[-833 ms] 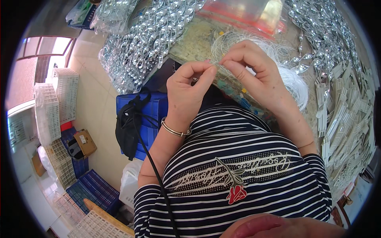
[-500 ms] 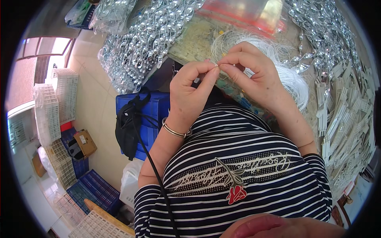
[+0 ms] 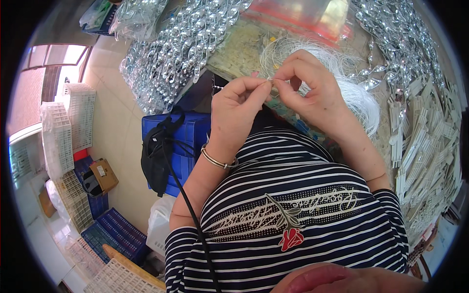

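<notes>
My left hand [image 3: 235, 113] is closed in a pinch, thumb against forefinger, at the near edge of the table [image 3: 235, 48]. Fingertip to fingertip with it, my right hand [image 3: 316, 94] pinches too. Something tiny and pale sits between the two pinches; it is too small to make out. Behind and beside my right hand lies a loose bundle of fine white strands [image 3: 364, 100], partly covered by that hand. Shiny twisted silver strips [image 3: 195, 31] hang in rows over the table edge beyond my left hand.
More silver twisted strips [image 3: 398, 36] and a pile of flat pale strips [image 3: 425, 146] are on the right. A clear bag with red edges [image 3: 298, 19] lies at the back. Left of me stand a blue crate [image 3: 183, 168] with a black bag [image 3: 155, 156], and stacked white baskets [image 3: 80, 115].
Both hands have shifted very slightly to the right, still pinched together at the fingertips. The things around them have stayed put.
</notes>
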The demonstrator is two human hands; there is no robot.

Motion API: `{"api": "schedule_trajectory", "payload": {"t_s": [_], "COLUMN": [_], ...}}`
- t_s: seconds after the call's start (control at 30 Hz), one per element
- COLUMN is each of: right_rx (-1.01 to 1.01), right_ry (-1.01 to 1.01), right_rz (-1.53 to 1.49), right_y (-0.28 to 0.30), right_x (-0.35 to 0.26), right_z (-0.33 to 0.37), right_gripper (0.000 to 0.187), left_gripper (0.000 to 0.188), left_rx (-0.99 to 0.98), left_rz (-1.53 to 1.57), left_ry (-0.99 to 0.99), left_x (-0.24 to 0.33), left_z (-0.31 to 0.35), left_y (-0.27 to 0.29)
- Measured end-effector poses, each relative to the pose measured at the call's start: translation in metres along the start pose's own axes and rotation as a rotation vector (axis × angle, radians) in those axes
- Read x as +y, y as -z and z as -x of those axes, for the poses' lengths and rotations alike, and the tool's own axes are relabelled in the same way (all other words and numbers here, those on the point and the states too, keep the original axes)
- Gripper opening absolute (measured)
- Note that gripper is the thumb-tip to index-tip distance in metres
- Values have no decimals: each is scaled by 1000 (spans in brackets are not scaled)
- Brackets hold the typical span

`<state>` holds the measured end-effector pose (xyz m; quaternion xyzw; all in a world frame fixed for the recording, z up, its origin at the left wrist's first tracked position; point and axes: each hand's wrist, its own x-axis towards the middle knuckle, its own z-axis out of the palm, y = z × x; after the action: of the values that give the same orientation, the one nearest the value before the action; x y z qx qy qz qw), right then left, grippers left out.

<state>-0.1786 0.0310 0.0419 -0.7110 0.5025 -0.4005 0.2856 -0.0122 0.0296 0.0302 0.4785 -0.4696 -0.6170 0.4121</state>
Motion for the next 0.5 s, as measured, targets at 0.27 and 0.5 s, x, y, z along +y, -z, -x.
{"api": "schedule_trajectory", "payload": {"t_s": [0.27, 0.5], "right_rx": [-136, -138], "right_ry": [-219, -251], "right_rz": [-397, -447], "right_y": [1, -4], "right_x": [7, 10], "right_z": [0, 0], "right_gripper": [4, 13], "left_gripper": [9, 8], "left_rx": [-4, 32], "left_rz": [189, 1], "left_ry": [11, -89], "left_x": [-3, -6], "left_z": [0, -1], "left_y": [4, 6]}}
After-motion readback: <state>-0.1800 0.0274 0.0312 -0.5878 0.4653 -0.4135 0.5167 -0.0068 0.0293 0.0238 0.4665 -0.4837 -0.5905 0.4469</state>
